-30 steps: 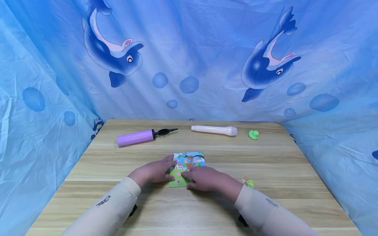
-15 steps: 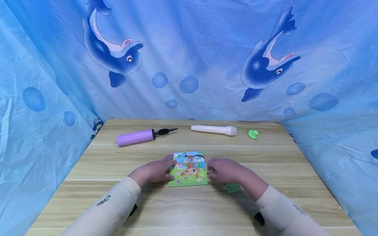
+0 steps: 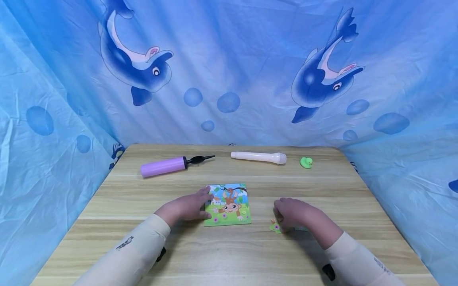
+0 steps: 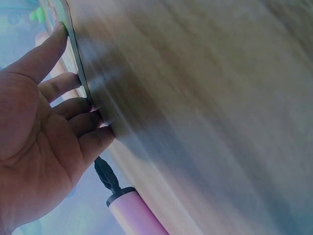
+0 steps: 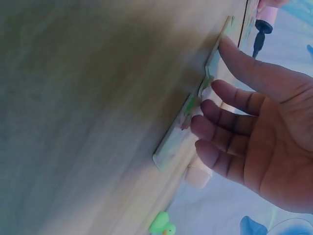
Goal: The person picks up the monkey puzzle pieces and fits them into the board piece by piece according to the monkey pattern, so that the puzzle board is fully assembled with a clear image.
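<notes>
A square picture puzzle with a cartoon monkey lies flat in the middle of the table in the head view. At its left edge rests my left hand, thumb and fingers spread along the side; the left wrist view shows the fingertips against the thin edge of the puzzle. My right hand is low over loose puzzle pieces on the right and partly hides them. In the right wrist view, its loosely bent fingers and thumb touch or nearly touch the loose pieces, without a clear pinch.
Along the back of the wooden table lie a purple hand pump with a black nozzle, a white microphone-shaped stick and a small green toy duck. A blue dolphin-print curtain hangs behind and at both sides.
My right hand has left the puzzle surface and moved right to the loose pieces, uncovering the monkey picture. The left hand has stayed at the puzzle's left edge.
</notes>
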Demonstrator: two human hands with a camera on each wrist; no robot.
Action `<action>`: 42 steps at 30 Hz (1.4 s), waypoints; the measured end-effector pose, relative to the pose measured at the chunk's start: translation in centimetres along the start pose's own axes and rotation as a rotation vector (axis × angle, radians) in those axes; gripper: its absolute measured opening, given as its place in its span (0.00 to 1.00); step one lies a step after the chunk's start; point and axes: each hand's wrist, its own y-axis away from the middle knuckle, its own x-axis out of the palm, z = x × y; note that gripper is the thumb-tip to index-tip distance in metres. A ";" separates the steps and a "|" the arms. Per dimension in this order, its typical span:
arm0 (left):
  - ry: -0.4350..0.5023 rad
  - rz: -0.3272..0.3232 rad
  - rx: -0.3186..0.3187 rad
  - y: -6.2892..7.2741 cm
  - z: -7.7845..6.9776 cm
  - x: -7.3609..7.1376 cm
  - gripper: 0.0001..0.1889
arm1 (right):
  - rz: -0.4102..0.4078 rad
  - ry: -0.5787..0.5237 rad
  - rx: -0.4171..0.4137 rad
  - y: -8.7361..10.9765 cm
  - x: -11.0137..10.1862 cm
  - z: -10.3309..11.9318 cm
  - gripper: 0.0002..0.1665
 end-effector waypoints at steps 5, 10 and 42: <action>0.004 -0.006 -0.004 0.1 -0.1 0.0 0.38 | -0.006 -0.007 -0.041 0.1 0.3 0.4 0.18; 0.006 -0.003 -0.003 0.1 -0.1 0.1 0.37 | -0.003 -0.014 -0.041 -0.2 0.5 0.6 0.19; 0.006 -0.003 0.013 0.2 0.1 0.1 0.38 | -0.126 -0.146 -0.388 -6.0 -1.4 6.5 0.07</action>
